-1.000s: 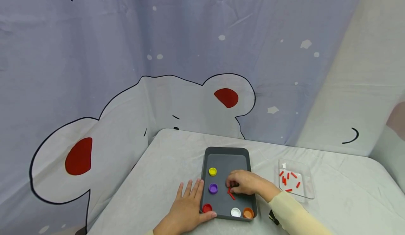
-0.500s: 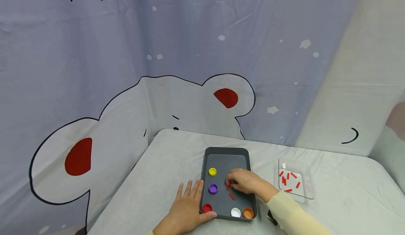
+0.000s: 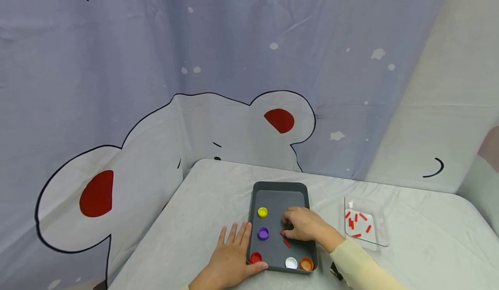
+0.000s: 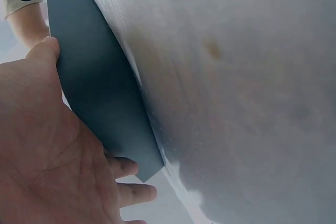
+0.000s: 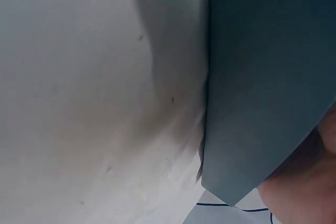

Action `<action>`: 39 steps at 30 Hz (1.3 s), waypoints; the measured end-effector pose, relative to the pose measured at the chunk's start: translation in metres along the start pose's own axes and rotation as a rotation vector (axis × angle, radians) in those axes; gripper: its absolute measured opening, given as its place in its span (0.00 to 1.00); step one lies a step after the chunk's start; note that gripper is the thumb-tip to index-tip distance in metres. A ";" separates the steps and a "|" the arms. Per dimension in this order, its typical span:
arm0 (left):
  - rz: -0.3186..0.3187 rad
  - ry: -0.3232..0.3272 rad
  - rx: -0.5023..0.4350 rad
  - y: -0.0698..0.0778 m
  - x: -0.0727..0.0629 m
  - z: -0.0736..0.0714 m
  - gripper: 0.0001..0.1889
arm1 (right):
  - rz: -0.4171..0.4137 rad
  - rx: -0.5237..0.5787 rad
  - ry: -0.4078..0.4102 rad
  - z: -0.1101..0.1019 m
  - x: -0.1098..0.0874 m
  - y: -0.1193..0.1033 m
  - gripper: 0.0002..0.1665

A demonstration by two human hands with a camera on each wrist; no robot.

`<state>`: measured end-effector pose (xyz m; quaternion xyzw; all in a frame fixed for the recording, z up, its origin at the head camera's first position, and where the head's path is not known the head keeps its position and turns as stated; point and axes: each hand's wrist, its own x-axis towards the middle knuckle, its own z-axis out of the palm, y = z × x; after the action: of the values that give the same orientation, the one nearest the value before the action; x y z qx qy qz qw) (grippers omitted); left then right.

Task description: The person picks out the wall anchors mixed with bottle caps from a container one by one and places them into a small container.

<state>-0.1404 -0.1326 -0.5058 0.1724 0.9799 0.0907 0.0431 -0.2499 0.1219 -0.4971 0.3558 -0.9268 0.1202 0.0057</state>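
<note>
A dark grey tray (image 3: 280,199) lies on the white-covered table. My left hand (image 3: 230,257) rests at its near-left corner, fingers spread along the left wall and thumb on the front rim; the left wrist view shows the palm beside the tray wall (image 4: 100,72). Over the tray's right half my right hand (image 3: 306,224) reaches down with bent fingers. Its thumb tip is at a small red stick (image 3: 282,232); I cannot tell whether that stick is pinched. A second red stick (image 3: 286,242) lies just below. The right wrist view mostly shows the outer tray wall (image 5: 257,93).
Small round caps sit in the tray: yellow (image 3: 262,212), purple (image 3: 263,233), red (image 3: 255,258), white (image 3: 291,263) and orange (image 3: 306,264). To the right stands a clear plastic box (image 3: 381,238) holding several red sticks. A printed curtain (image 3: 234,64) hangs behind the table.
The right hand has shifted slightly right, its fingers farther from the thumb. The upper red stick moved away from the lower one, then back close to it. My left hand stays put.
</note>
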 end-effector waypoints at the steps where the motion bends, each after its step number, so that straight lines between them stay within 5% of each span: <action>1: 0.000 -0.001 0.002 0.000 0.000 0.000 0.60 | 0.003 0.001 -0.001 0.000 0.000 0.000 0.14; 24: -0.001 0.017 -0.005 0.002 -0.002 -0.002 0.59 | 0.052 -0.007 0.010 -0.001 -0.001 -0.008 0.08; 39: -0.004 0.005 -0.004 0.002 -0.001 -0.003 0.60 | 0.192 0.026 -0.021 -0.002 -0.003 -0.022 0.19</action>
<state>-0.1391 -0.1318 -0.5024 0.1702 0.9801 0.0932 0.0413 -0.2338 0.1084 -0.4906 0.2669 -0.9549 0.1286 -0.0201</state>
